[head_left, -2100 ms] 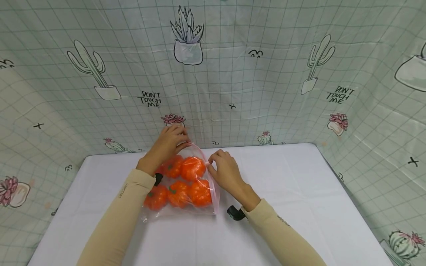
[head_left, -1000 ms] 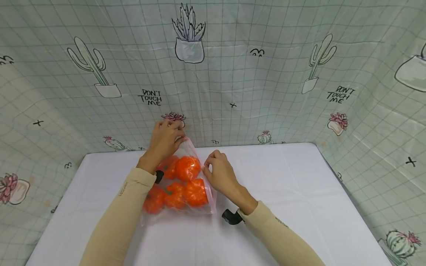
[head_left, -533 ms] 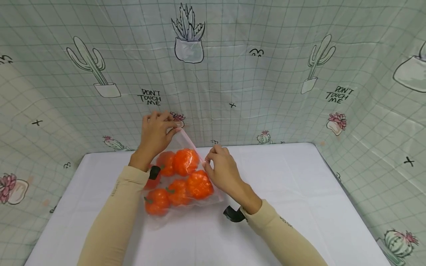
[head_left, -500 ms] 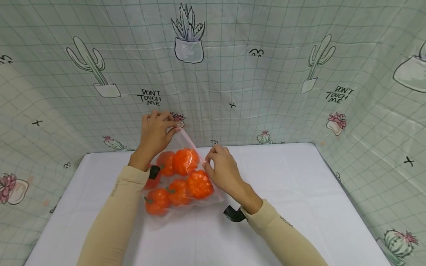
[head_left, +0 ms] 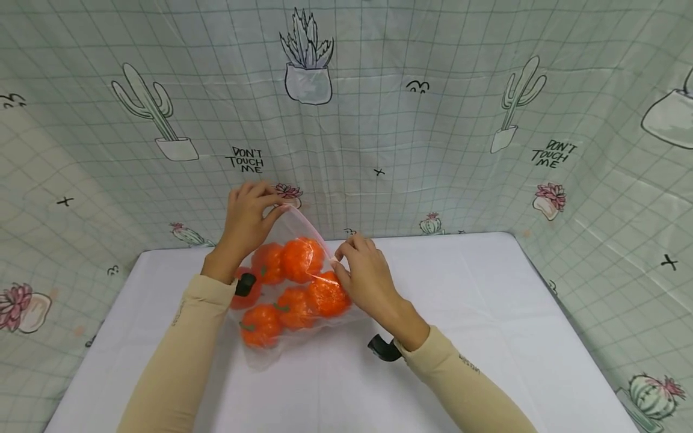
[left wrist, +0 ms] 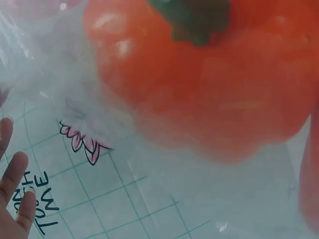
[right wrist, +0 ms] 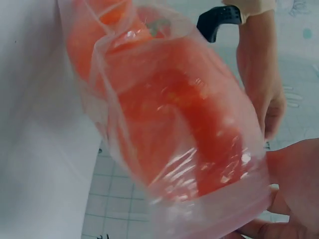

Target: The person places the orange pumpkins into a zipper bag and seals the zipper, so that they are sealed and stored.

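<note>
A clear plastic zip bag (head_left: pixel 295 224) with a pink zip edge holds several orange pumpkins (head_left: pixel 302 260) with green stems. My left hand (head_left: pixel 246 219) pinches the bag's upper corner between thumb and fingers, in front of the back cloth. Further down the pink edge, my right hand (head_left: pixel 368 273) pinches the rim with thumb and fingertips. Between the two hands the edge runs taut and slanting. One pumpkin (left wrist: pixel 199 94) fills much of the left wrist view through the plastic. In the right wrist view the bag (right wrist: pixel 219 209) hangs from the right fingers. Whether its bottom touches the table cannot be told.
A white-covered table (head_left: pixel 460 313) lies under the bag. Behind and at both sides hangs a grid-patterned cloth (head_left: pixel 346 132) printed with cacti, close to the left hand. Black wrist cameras (head_left: pixel 384 347) stick out from the beige sleeves.
My left hand has moved up and to the left, raising its corner of the bag. The bag has tilted, its pink edge now slanting. The right hand has shifted only slightly.
</note>
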{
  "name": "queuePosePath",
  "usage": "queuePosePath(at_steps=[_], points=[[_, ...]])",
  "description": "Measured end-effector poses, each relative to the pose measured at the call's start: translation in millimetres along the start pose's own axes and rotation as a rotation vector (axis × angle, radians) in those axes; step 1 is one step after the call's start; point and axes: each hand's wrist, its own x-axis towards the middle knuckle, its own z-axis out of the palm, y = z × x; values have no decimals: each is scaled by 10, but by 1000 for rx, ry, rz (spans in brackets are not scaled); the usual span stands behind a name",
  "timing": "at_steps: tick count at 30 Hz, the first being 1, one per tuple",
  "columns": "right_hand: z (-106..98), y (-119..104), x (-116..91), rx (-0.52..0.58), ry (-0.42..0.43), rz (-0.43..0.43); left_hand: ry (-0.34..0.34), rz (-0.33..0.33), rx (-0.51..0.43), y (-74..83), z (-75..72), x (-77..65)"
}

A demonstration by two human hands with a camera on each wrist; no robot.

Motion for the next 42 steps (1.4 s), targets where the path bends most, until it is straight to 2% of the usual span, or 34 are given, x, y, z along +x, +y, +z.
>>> queuePosePath(at_steps=[11, 17, 26, 32, 37, 42], points=[[123, 32, 29, 65, -37, 35, 37, 47, -38, -45, 30, -44], [195, 67, 29, 100, -12, 27, 43, 52, -44, -42, 37, -46], [193, 29, -5, 143, 37, 8, 45, -36, 141, 43, 51, -41], [176, -19, -33, 167, 69, 5, 47, -66, 182, 32, 121, -49], [179, -2, -74, 160, 64, 19, 16, -68, 161, 12, 166, -73], [187, 48, -124, 154, 28, 62, -43, -56, 88, -2, 205, -112]])
